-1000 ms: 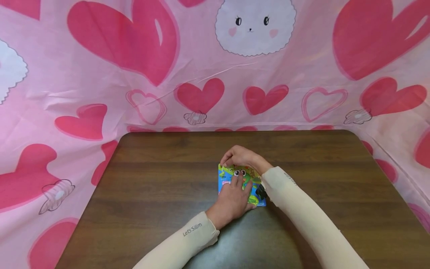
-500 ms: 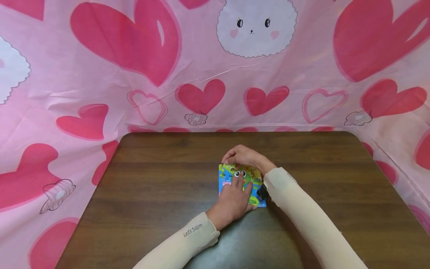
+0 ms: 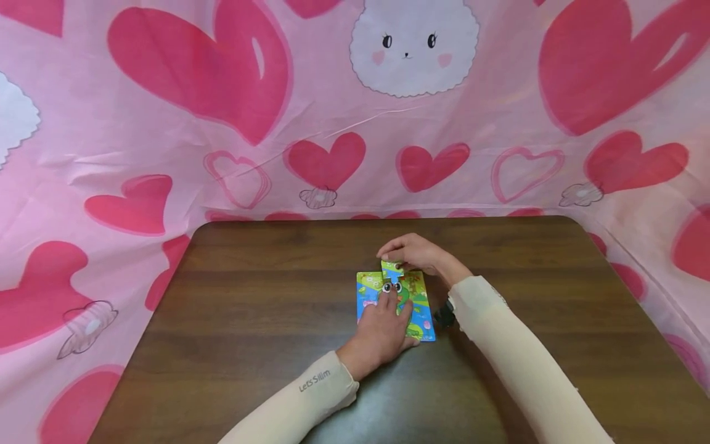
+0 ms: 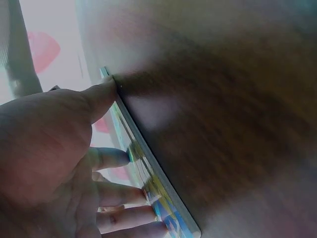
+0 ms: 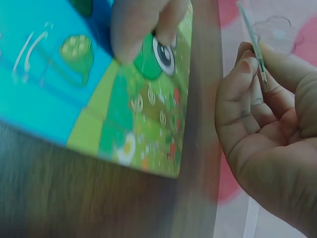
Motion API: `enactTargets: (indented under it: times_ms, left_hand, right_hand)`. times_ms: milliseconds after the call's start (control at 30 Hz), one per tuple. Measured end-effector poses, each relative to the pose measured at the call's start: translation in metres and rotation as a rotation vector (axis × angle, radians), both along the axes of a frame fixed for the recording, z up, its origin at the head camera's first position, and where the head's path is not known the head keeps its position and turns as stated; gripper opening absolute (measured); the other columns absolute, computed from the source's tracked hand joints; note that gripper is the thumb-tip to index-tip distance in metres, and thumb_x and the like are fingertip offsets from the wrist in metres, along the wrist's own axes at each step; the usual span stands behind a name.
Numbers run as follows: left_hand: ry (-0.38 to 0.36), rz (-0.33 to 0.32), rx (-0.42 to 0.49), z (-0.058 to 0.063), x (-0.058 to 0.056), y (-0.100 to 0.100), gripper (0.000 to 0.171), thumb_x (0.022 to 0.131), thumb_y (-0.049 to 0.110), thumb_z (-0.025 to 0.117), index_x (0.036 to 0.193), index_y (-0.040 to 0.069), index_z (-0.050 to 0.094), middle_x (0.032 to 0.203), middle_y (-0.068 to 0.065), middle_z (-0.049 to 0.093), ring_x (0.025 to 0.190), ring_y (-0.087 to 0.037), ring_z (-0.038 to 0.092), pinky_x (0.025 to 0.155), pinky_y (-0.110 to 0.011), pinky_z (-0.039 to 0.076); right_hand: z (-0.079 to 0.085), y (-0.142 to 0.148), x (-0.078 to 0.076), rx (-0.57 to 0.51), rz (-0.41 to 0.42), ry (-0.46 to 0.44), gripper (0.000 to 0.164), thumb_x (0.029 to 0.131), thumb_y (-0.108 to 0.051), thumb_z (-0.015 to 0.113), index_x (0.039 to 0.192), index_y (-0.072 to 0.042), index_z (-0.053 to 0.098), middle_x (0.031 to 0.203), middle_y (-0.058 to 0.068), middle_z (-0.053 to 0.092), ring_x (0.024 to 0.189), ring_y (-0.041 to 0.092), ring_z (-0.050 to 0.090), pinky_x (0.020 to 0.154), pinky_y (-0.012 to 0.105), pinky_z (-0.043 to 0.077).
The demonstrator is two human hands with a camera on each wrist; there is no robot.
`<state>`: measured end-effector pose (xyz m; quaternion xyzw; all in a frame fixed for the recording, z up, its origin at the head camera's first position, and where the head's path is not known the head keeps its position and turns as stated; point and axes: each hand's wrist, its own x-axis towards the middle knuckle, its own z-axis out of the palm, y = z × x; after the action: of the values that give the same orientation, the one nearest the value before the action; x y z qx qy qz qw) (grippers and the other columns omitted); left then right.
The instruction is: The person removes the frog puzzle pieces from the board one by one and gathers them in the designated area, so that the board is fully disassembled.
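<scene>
A colourful jigsaw board (image 3: 424, 317) with a green cartoon animal lies on the table in the head view. Over its lower left part rests my left hand (image 3: 381, 333), fingers spread and fairly straight, hiding some of the picture. In the left wrist view the thumb (image 4: 101, 96) lies at the board's edge (image 4: 158, 168) and the other fingertips touch its face. Just beyond the far edge, my right hand (image 3: 418, 253) pinches a green and blue jigsaw piece (image 3: 391, 269). The right wrist view shows that piece (image 5: 256, 47) edge-on between thumb and fingers.
Brown wood-grain table (image 3: 266, 320) surrounds the board. Behind it and at both sides hangs a pink cloth (image 3: 249, 123) with hearts. A small black object (image 3: 445, 316) sits at the right wrist, beside the board's right edge.
My right hand has pulled the jigsaw piece up from the board's upper left area and moved it right, past the far edge. The left hand has stayed on the board.
</scene>
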<state>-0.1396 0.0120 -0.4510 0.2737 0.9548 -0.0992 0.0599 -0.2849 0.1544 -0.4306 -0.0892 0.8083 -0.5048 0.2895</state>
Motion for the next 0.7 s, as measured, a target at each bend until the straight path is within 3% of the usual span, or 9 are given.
enactTargets:
  times_ms: [300,700]
  left_hand:
    - [-0.013,-0.005,0.033,-0.001,0.001,0.001,0.078,0.093,0.073,0.05,0.154,0.024,0.043,0.158,-0.014,0.043,0.141,-0.03,0.044,0.085,-0.037,0.055]
    - [0.01,-0.006,0.043,-0.001,0.003,0.0,0.078,0.093,0.072,0.051,0.153,0.023,0.045,0.158,-0.014,0.044,0.14,-0.03,0.044,0.082,-0.037,0.054]
  right_hand:
    - [0.004,0.034,0.004,-0.014,-0.106,-0.031,0.039,0.1,-0.026,0.065,0.132,-0.005,0.065,0.117,0.005,0.066,0.099,0.023,0.055,0.082,0.032,0.057]
    - [0.001,0.09,0.014,-0.032,-0.213,-0.04,0.042,0.102,-0.026,0.062,0.136,-0.002,0.06,0.117,0.003,0.06,0.095,0.02,0.051,0.078,0.03,0.052]
